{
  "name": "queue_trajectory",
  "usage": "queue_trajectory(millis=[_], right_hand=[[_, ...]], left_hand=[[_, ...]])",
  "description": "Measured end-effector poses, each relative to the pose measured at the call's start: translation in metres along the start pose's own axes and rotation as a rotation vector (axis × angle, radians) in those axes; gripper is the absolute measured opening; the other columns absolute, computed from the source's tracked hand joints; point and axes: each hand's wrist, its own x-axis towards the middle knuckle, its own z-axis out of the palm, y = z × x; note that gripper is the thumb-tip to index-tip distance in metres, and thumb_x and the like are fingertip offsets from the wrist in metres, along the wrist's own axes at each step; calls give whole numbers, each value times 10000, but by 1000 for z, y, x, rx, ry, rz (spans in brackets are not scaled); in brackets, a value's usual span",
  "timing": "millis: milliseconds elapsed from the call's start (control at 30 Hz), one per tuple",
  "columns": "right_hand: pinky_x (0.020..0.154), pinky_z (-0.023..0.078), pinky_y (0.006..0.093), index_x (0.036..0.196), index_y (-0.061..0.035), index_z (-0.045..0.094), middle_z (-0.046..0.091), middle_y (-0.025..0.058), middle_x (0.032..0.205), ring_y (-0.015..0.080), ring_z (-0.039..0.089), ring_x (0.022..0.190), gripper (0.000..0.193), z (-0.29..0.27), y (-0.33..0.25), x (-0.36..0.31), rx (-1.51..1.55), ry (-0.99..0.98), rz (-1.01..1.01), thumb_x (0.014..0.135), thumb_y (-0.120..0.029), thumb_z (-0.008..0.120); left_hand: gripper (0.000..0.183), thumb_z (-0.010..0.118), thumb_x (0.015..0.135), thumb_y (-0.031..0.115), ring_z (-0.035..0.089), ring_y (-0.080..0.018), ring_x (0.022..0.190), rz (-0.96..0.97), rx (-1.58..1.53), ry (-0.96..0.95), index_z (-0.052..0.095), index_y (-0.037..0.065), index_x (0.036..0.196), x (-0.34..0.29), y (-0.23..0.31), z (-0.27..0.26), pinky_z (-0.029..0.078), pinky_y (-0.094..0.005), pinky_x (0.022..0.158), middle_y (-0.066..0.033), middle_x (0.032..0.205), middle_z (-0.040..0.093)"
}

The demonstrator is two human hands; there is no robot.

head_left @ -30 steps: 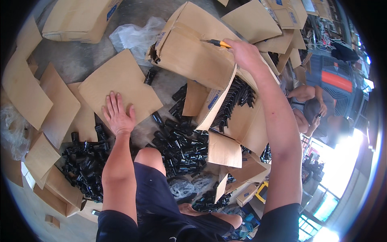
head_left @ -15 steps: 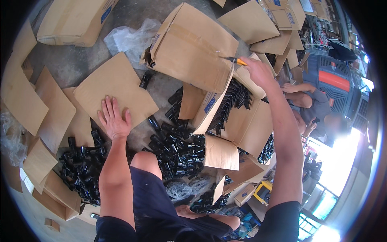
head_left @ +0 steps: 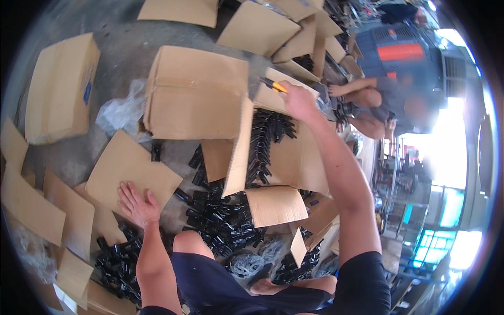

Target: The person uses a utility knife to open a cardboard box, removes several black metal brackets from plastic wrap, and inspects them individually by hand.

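My left hand [head_left: 139, 206] lies flat with fingers spread on a loose cardboard sheet [head_left: 126, 164]. In my right hand [head_left: 300, 103] is an orange and black utility knife [head_left: 275, 85], its tip pointing left. The knife is just right of a taped carton [head_left: 197, 97], above the flap of an open carton [head_left: 240, 152]; whether it touches anything I cannot tell. Rows of black plastic parts [head_left: 262, 139] fill part of the open carton. A loose heap of similar black parts [head_left: 223, 223] lies on the floor before my knee.
Another carton [head_left: 58, 89] stands at the far left, and crumpled clear plastic [head_left: 122, 113] lies beside the taped one. Flattened cardboard [head_left: 68, 210] covers the left side. A person [head_left: 391, 102] in grey crouches at the right, by a large grey fan unit [head_left: 401, 50].
The view has shifted. My right hand has drawn the knife away from the taped carton's top, past its right edge. My left hand stays on the cardboard sheet.
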Motion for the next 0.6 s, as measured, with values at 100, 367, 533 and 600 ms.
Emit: queue_trajectory(millis=[100,367,533,600], right_hand=[[832,571,424,1330,-142,654,746,175,1074,299,740,928,359,26,-1,-5,479,-48,371,989,-251,622],[739,572,338,1375,-117,659,749,109,898,171,714,716,399,65,-23,-26,912,-54,528,996,-240,647],[723,568,324,1395,-122,649,736,95,863,160,688,689,411,63,-20,-26,887,-59,506,1002,-244,642],[720,567,321,1402,-129,646,733,95,850,156,685,688,417,59,-22,-26,896,-48,505,1003,-248,643]], left_hand=[[724,428,1036,519,232,-334,1571,26,36,49,327,83,1604,-2,0,2,201,-605,1225,-124,1701,264],[720,407,1046,529,245,-336,1565,68,28,103,332,78,1602,-2,2,5,228,-604,1213,-140,1692,279],[724,387,1049,541,250,-332,1564,59,47,96,338,73,1598,1,3,4,232,-605,1211,-135,1694,276],[724,383,1048,543,251,-330,1564,55,48,97,339,72,1597,0,2,5,233,-604,1211,-131,1694,277]])
